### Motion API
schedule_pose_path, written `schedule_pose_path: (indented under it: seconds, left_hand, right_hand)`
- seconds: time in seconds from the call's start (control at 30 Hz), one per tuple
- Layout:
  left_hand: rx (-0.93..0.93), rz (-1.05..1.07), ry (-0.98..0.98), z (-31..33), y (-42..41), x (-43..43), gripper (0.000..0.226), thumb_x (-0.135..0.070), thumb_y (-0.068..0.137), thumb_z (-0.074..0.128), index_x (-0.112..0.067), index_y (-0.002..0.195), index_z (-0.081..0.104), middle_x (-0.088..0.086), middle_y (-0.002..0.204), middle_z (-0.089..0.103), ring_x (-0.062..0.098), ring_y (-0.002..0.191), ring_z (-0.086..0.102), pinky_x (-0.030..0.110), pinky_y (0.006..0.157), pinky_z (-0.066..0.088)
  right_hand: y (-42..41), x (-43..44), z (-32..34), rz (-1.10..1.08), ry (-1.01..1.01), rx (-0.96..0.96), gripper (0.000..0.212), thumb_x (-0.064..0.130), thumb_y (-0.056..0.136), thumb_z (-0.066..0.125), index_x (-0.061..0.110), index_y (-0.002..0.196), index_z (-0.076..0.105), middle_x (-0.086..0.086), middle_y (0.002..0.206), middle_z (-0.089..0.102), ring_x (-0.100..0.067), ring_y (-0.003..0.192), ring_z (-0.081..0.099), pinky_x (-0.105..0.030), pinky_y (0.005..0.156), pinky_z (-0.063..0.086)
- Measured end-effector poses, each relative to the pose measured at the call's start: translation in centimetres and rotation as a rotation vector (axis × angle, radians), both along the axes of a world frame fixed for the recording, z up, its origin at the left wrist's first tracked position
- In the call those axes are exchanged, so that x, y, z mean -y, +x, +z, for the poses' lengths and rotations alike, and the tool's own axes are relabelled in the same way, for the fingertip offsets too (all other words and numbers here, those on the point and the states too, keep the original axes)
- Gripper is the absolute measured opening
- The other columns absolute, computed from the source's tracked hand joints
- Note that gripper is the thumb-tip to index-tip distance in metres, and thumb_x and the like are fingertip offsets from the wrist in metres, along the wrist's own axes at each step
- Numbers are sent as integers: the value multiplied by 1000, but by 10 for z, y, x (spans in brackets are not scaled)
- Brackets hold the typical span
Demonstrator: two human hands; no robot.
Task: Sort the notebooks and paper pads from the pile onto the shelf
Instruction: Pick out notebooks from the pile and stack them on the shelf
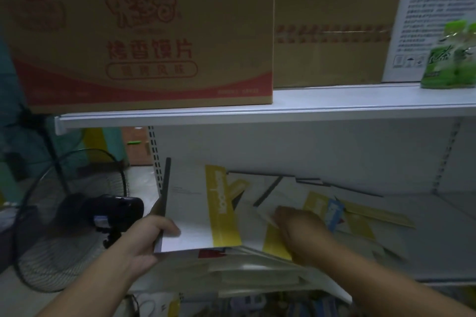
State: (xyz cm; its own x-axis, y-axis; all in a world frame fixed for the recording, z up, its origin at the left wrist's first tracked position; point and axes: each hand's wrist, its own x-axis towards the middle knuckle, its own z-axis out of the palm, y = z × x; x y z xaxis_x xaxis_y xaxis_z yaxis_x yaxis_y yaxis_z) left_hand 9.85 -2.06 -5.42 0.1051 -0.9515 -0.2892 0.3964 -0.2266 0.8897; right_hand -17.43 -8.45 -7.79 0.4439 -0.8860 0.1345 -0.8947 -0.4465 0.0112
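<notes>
A white notebook with a yellow band [195,208] stands tilted on the lower shelf [438,247], at the left end. My left hand [152,242] grips its lower left edge, thumb across the cover. To the right lies a loose pile of notebooks and pads [316,203], white and yellow, one with a blue patch. My right hand [301,229] rests on the pile, fingers curled round the edge of a white and yellow pad [277,239]. More pads [244,273] lie flat under the tilted notebook at the shelf's front.
The upper shelf [334,108] holds a large cardboard box [139,41], a second box [332,33] and green bottles [450,59]. A black floor fan [72,216] stands left of the shelf. The right part of the lower shelf is bare.
</notes>
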Motion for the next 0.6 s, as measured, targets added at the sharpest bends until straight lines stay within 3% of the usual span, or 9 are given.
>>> schedule_pose_path:
  seconds: [0.1,0.17,0.2,0.27,0.37,0.5,0.57,0.6]
  left_hand:
    - [-13,20,-40,0,2,-6,34,3,88,50,-11,119,55,22,101,65,38,86,63,37,48,56]
    - [-44,-7,-72,1,-3,-8,31,-18,91,56,-14,122,57,20,99,71,36,81,70,38,53,57]
    - [-57,-14,-75,2,-7,-9,32,-25,90,57,-14,119,59,19,97,73,34,77,72,38,54,57]
    - [-90,-18,-64,4,-13,-11,30,-29,89,57,-7,109,62,19,86,73,31,68,72,37,52,58]
    - [-99,45,-47,0,-2,-19,19,-12,91,48,3,100,55,19,68,67,28,56,66,34,48,56]
    - [-34,132,21,-17,30,-38,49,2,70,55,0,119,52,32,109,61,44,95,62,58,82,53]
    - [23,170,42,-22,33,-46,43,4,78,56,-6,120,53,29,106,64,42,93,64,52,74,55]
    - [30,208,34,-25,34,-48,38,3,83,54,-8,120,53,27,103,65,40,89,65,48,67,55]
  right_hand:
    - [5,4,14,99,-309,263,31,16,84,45,13,110,60,-10,95,66,-28,78,67,-30,57,48]
    - [22,-4,25,251,-530,421,29,22,87,40,16,84,68,-2,67,66,-21,48,61,-21,37,38]
    - [37,-12,27,360,-582,412,32,24,90,39,18,80,69,2,64,65,-17,44,58,-19,35,37]
    - [71,-31,22,575,-515,317,33,28,95,40,19,81,69,4,71,68,-13,50,60,-20,39,45]
    - [100,-38,8,693,-390,267,37,35,98,40,16,81,67,1,85,70,-18,65,64,-26,48,51]
    - [114,-38,-3,908,-188,205,36,33,96,42,8,97,68,-10,109,69,-22,98,66,-34,80,57]
    - [121,-39,-4,937,-91,247,35,36,96,42,14,99,69,-9,115,68,-18,108,63,-30,93,52]
    - [125,-38,-2,868,4,334,34,38,97,41,19,93,68,-6,108,69,-16,103,64,-29,91,52]
